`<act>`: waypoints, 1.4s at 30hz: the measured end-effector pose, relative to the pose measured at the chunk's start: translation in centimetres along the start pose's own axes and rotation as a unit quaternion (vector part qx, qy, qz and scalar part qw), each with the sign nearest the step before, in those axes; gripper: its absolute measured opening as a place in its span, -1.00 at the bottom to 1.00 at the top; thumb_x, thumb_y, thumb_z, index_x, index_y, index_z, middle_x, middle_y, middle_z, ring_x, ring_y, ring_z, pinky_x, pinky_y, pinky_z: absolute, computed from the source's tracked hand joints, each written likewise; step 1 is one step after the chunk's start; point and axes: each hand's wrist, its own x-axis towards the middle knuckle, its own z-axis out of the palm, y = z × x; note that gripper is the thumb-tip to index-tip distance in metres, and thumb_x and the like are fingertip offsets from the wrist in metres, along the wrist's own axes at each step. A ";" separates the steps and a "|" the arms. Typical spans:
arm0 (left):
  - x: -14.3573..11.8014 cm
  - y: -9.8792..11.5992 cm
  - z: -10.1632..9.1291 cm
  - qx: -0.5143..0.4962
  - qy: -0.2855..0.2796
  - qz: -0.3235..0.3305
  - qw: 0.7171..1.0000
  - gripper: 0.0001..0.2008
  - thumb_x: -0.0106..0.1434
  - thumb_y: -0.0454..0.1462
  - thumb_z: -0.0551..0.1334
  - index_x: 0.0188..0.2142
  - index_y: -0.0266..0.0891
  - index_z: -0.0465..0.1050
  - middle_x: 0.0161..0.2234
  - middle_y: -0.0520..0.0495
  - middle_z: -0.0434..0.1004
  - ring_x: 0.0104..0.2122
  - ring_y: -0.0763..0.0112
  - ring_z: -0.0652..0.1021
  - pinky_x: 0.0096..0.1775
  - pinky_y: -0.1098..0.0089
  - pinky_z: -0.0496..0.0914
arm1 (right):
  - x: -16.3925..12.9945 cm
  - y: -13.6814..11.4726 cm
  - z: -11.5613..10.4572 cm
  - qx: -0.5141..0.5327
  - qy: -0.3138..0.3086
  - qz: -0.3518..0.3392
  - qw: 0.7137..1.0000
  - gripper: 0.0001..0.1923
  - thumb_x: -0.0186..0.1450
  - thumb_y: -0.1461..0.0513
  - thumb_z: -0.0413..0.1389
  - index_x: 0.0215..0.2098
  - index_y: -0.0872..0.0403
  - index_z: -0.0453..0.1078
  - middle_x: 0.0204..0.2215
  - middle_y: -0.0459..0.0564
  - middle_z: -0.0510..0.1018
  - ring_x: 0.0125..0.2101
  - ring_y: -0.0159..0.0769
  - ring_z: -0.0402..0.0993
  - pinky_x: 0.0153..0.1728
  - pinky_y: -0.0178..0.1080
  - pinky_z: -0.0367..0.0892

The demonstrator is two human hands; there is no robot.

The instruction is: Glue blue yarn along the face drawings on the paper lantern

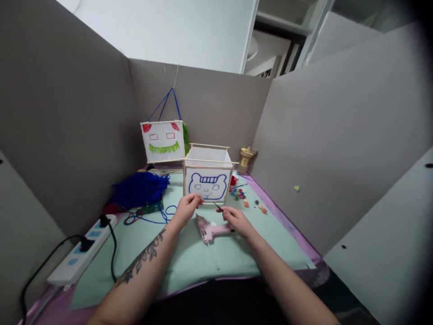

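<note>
Head view: a thin dark tool [218, 206] sits pinched in the right hand [237, 221], before the paper box [207, 177]; the left hand [188, 208] has fingertips together, on what I cannot tell. Best avoid the glue gun's [209, 231] nozzle.

We see three grey partitions enclosing the workspace, one on the left [67, 104], one at the back [219, 104] and one on the right [331, 135]; above the back one we see a pale, brightly lit wall [162, 31], with a framed opening [270, 49] to its right; before us a table [270, 246] wears pale green covering over purple cloth [307, 247].
</note>
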 end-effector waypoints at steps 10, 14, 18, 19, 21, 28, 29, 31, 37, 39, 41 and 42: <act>-0.1 -0.6 0.3 0.037 -0.027 0.022 0.999 -0.65 0.14 -0.02 0.19 -0.43 -0.30 0.44 -0.50 -0.01 0.44 -0.51 0.47 0.37 -0.44 0.46 0.25 | -0.2 1.0 -5.1 -0.150 0.062 0.046 0.986 -0.62 0.14 -0.01 0.07 -0.37 0.11 0.53 -0.41 0.00 0.59 -0.34 -0.17 0.46 -0.32 -0.23 0.28; -0.3 -0.5 0.4 0.055 -0.040 0.022 0.997 -0.65 0.13 -0.02 0.19 -0.43 -0.30 0.44 -0.53 0.00 0.41 -0.50 0.45 0.38 -0.45 0.46 0.25 | -0.6 1.6 -5.9 -0.193 0.080 0.047 0.977 -0.63 0.16 -0.01 0.03 -0.46 0.08 0.53 -0.48 -0.05 0.59 -0.39 -0.18 0.46 -0.42 -0.27 0.22; -0.4 -0.1 0.4 0.064 -0.042 0.025 0.997 -0.65 0.13 -0.02 0.19 -0.45 -0.30 0.44 -0.54 0.00 0.41 -0.50 0.44 0.39 -0.45 0.46 0.25 | -0.4 2.2 -5.7 -0.305 0.098 0.097 0.942 -0.69 0.15 0.02 0.04 -0.44 -0.02 0.55 -0.45 -0.08 0.60 -0.37 -0.17 0.47 -0.49 -0.28 0.13; -0.4 -0.1 0.4 0.064 -0.041 0.026 0.997 -0.65 0.12 -0.02 0.20 -0.46 -0.30 0.44 -0.54 0.00 0.41 -0.50 0.44 0.38 -0.45 0.45 0.25 | -0.3 2.5 -5.7 -0.322 0.101 0.109 0.935 -0.69 0.15 0.02 0.04 -0.43 -0.03 0.55 -0.44 -0.08 0.61 -0.36 -0.17 0.47 -0.50 -0.29 0.11; -0.4 -0.1 0.4 0.065 -0.040 0.030 0.997 -0.66 0.11 -0.02 0.20 -0.47 -0.30 0.43 -0.55 0.01 0.40 -0.51 0.45 0.38 -0.45 0.45 0.25 | -0.3 2.8 -5.8 -0.325 0.105 0.117 0.932 -0.69 0.16 0.01 0.03 -0.42 -0.04 0.55 -0.41 -0.08 0.61 -0.35 -0.18 0.48 -0.49 -0.29 0.13; -0.4 -0.4 0.6 0.092 -0.061 0.036 0.993 -0.69 0.14 -0.06 0.18 -0.45 -0.30 0.43 -0.57 0.04 0.36 -0.54 0.49 0.34 -0.49 0.47 0.20 | 1.6 0.3 -5.3 -0.283 0.161 0.011 0.945 -0.72 0.20 0.05 0.03 -0.34 -0.04 0.54 -0.30 -0.09 0.61 -0.25 -0.22 0.48 -0.29 -0.27 0.25; -0.5 -0.4 0.6 0.095 -0.064 0.037 0.993 -0.69 0.14 -0.06 0.18 -0.45 -0.30 0.43 -0.57 0.04 0.35 -0.54 0.50 0.33 -0.49 0.48 0.19 | 2.2 -0.4 -5.1 -0.286 0.167 -0.001 0.943 -0.72 0.20 0.05 0.03 -0.34 -0.04 0.54 -0.30 -0.09 0.61 -0.25 -0.22 0.47 -0.29 -0.27 0.25; -0.5 -0.3 0.5 0.098 -0.066 0.038 0.992 -0.69 0.14 -0.06 0.18 -0.44 -0.29 0.43 -0.57 0.05 0.35 -0.55 0.50 0.33 -0.49 0.48 0.19 | 3.7 -1.7 -4.5 -0.295 0.177 -0.014 0.939 -0.71 0.20 0.03 0.03 -0.34 -0.05 0.54 -0.29 -0.10 0.60 -0.25 -0.22 0.47 -0.31 -0.28 0.25; -0.6 0.1 0.6 0.110 -0.066 0.048 0.991 -0.69 0.14 -0.06 0.17 -0.46 -0.29 0.43 -0.57 0.04 0.35 -0.54 0.49 0.33 -0.49 0.47 0.20 | 6.6 -3.4 -3.6 -0.308 0.195 0.001 0.931 -0.71 0.19 0.01 0.05 -0.33 -0.07 0.55 -0.30 -0.13 0.61 -0.26 -0.24 0.47 -0.39 -0.30 0.20; -0.7 0.2 0.7 0.119 -0.069 0.055 0.989 -0.71 0.15 -0.08 0.16 -0.46 -0.29 0.43 -0.57 0.04 0.36 -0.53 0.49 0.33 -0.48 0.47 0.21 | 6.9 -3.5 -3.5 -0.307 0.193 0.003 0.932 -0.71 0.19 0.01 0.05 -0.33 -0.08 0.55 -0.30 -0.13 0.61 -0.26 -0.24 0.47 -0.39 -0.31 0.20; -0.7 0.4 0.8 0.128 -0.067 0.063 0.988 -0.72 0.15 -0.09 0.16 -0.47 -0.28 0.44 -0.57 0.03 0.37 -0.53 0.49 0.33 -0.48 0.47 0.21 | 7.0 -3.6 -3.5 -0.309 0.188 0.002 0.932 -0.70 0.19 0.00 0.04 -0.33 -0.08 0.55 -0.29 -0.14 0.61 -0.26 -0.24 0.47 -0.40 -0.32 0.18; -0.8 0.4 0.8 0.131 -0.065 0.067 0.987 -0.72 0.15 -0.10 0.16 -0.47 -0.28 0.44 -0.57 0.03 0.37 -0.53 0.49 0.33 -0.48 0.48 0.21 | 7.1 -3.7 -3.5 -0.310 0.186 0.002 0.932 -0.70 0.20 0.00 0.03 -0.33 -0.08 0.55 -0.29 -0.14 0.61 -0.26 -0.24 0.47 -0.41 -0.32 0.18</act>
